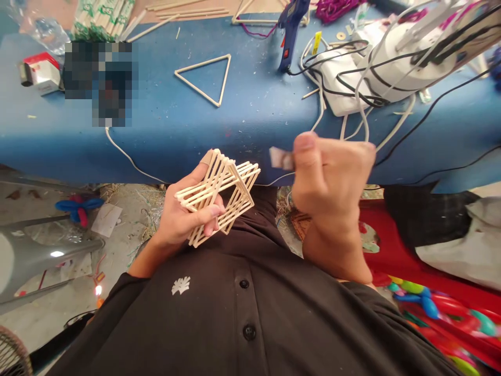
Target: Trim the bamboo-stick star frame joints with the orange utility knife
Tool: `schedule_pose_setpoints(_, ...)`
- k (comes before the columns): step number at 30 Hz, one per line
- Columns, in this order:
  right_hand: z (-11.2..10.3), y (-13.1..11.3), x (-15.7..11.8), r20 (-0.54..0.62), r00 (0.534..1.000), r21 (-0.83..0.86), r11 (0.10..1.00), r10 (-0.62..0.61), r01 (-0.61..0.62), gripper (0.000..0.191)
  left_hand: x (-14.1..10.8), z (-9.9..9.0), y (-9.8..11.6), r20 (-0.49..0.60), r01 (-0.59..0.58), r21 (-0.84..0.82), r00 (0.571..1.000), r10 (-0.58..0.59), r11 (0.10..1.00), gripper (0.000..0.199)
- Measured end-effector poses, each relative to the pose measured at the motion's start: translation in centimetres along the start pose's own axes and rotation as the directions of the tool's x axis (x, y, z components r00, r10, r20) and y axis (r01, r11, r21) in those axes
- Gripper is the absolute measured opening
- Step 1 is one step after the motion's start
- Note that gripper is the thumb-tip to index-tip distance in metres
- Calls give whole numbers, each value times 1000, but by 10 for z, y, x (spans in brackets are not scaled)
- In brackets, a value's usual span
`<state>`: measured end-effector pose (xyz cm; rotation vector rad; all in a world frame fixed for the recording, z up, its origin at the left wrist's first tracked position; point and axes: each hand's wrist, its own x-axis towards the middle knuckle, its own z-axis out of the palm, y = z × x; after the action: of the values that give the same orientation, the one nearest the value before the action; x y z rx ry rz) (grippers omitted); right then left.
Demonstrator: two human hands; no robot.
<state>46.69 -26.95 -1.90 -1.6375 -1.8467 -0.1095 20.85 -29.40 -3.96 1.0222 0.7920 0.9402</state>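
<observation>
My left hand is wrapped around a stacked frame of thin wooden sticks, whose layered triangles cross like a star. The thumb lies over the near sticks, and the frame hangs just before the table edge, above my lap. To the right of it my right hand is closed and slightly blurred. From its fingers pokes a small pale flat piece, too smeared to name, apart from the stick frame. A single stick triangle lies flat on the blue table beyond my hands.
A blue hot glue gun stands toward the back. White power strips with tangled cables occupy the right. At the back left are bundled sticks and a red-and-white box. Purple yarn lies at the back.
</observation>
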Motion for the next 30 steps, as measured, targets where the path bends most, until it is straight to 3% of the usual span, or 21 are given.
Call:
schedule_pose_setpoints(4,9,-32,-12,-22,995,106,990,-95,96,67,0,8,-5,-20,-47,51,999,48,998,104)
schedule_pose_setpoints(8,21,-41,-13,-68,990,123,983,-125,132,61,-4,15,-3,-33,-82,112,996,86,990,99)
schedule_pose_setpoints(15,19,-41,-9,-74,992,109,987,-106,114,61,-5,15,-3,-15,-92,149,995,96,985,94)
schedule_pose_setpoints(20,20,-40,-9,-65,996,28,997,-63,65,68,-6,17,-7,-88,-128,203,985,149,971,90)
schedule_pose_setpoints(26,25,-38,-6,-124,989,-56,996,-82,75,70,-5,16,-9,-90,-161,267,977,191,950,84)
schedule_pose_setpoints(28,28,-26,3,-181,982,-113,993,-47,26,70,-7,14,-11,-79,-181,303,974,214,936,89)
schedule_pose_setpoints(30,30,-5,15,-286,956,-190,975,58,-116,72,-9,12,-13,-86,-190,339,969,232,921,92)
